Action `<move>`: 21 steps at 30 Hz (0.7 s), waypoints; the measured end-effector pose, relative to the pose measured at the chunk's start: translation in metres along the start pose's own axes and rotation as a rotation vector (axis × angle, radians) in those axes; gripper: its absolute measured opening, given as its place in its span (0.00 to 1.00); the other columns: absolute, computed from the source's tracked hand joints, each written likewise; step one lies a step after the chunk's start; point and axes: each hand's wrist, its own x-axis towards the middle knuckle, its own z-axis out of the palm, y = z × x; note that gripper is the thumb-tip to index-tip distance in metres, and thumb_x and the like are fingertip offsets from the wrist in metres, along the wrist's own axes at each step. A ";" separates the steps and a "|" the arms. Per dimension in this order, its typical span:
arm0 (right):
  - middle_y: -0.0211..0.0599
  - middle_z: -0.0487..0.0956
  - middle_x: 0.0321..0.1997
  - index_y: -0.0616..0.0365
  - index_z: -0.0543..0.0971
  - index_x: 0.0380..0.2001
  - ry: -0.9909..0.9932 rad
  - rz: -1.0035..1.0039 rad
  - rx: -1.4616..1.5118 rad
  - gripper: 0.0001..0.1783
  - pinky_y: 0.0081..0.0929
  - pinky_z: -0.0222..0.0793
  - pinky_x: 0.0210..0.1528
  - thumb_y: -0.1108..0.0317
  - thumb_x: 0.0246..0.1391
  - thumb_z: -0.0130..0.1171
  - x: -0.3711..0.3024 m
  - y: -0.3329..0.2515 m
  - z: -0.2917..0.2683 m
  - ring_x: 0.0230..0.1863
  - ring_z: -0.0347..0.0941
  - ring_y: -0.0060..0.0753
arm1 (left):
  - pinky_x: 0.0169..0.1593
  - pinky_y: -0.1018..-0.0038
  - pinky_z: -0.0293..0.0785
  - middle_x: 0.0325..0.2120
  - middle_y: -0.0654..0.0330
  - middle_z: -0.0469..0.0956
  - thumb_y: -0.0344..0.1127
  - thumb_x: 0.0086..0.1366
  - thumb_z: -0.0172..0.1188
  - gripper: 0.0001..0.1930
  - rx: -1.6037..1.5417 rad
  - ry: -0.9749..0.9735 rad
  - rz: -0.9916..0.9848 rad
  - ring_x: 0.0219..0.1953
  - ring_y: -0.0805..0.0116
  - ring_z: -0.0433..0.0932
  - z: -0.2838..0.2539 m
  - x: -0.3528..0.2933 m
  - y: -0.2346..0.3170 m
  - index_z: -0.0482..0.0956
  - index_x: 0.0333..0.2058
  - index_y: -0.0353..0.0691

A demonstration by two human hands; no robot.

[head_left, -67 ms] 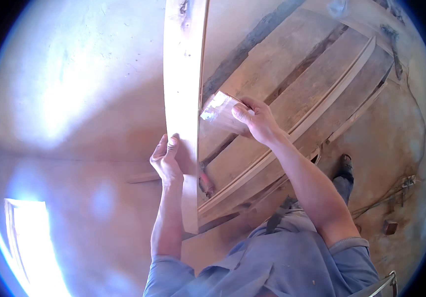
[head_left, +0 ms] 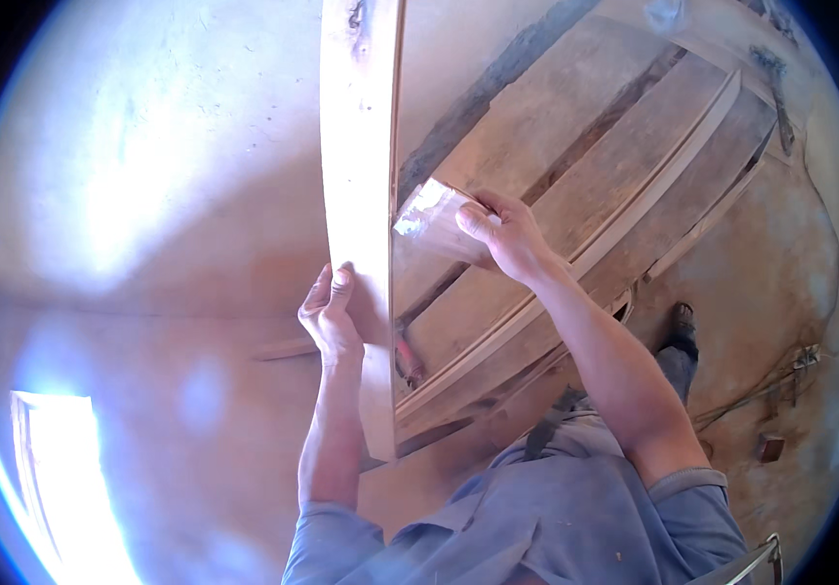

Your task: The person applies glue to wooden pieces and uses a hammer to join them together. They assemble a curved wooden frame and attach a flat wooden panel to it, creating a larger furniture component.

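My left hand (head_left: 330, 314) grips the near part of a long pale wooden plank (head_left: 359, 185), its thumb on the face and its fingers at the left edge. A dark knot marks the plank's far end. In my right hand (head_left: 502, 237) is a flat, pale rectangular block (head_left: 439, 219), pinched between thumb and fingers. Its left end is glossy and catches bright light; its exact kind is not clear. The block is close to the plank's right edge, and I cannot tell whether they touch.
Long boards and a wooden rail (head_left: 668, 174) run diagonally on the right. A red tool (head_left: 408, 363) lies by the plank's lower end. Cables (head_left: 751, 395) and a small brown block (head_left: 770, 448) are on the floor at right. Bright light comes through an opening (head_left: 63, 468) at lower left.
The plank's near end and my left hand have shifted very slightly to the right. My right hand and the block look almost the same.
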 end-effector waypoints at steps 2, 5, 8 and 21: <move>0.46 0.84 0.46 0.59 0.81 0.49 0.014 -0.028 0.015 0.28 0.36 0.69 0.53 0.44 0.61 0.59 0.000 -0.004 -0.001 0.50 0.79 0.41 | 0.56 0.74 0.71 0.42 0.57 0.84 0.40 0.64 0.71 0.24 -0.024 0.007 -0.026 0.45 0.70 0.79 0.002 -0.001 -0.005 0.81 0.52 0.26; 0.47 0.84 0.46 0.59 0.81 0.49 0.036 -0.045 -0.004 0.27 0.36 0.69 0.53 0.45 0.60 0.59 0.002 -0.004 0.000 0.50 0.79 0.43 | 0.53 0.76 0.71 0.40 0.60 0.84 0.39 0.64 0.70 0.21 -0.104 0.016 -0.059 0.43 0.72 0.78 0.007 -0.005 -0.014 0.82 0.50 0.28; 0.48 0.84 0.46 0.60 0.81 0.49 0.042 -0.033 -0.055 0.26 0.36 0.69 0.53 0.48 0.61 0.58 0.000 -0.010 -0.002 0.49 0.79 0.43 | 0.52 0.76 0.71 0.39 0.61 0.84 0.39 0.64 0.70 0.21 -0.111 0.061 -0.023 0.42 0.73 0.78 0.019 -0.019 -0.011 0.83 0.50 0.28; 0.43 0.84 0.45 0.61 0.82 0.50 -0.011 -0.028 0.078 0.24 0.31 0.69 0.53 0.52 0.61 0.62 0.003 -0.008 0.000 0.48 0.78 0.32 | 0.50 0.78 0.76 0.39 0.60 0.82 0.40 0.65 0.70 0.20 -0.064 0.141 0.150 0.42 0.74 0.79 0.042 -0.049 -0.024 0.84 0.49 0.30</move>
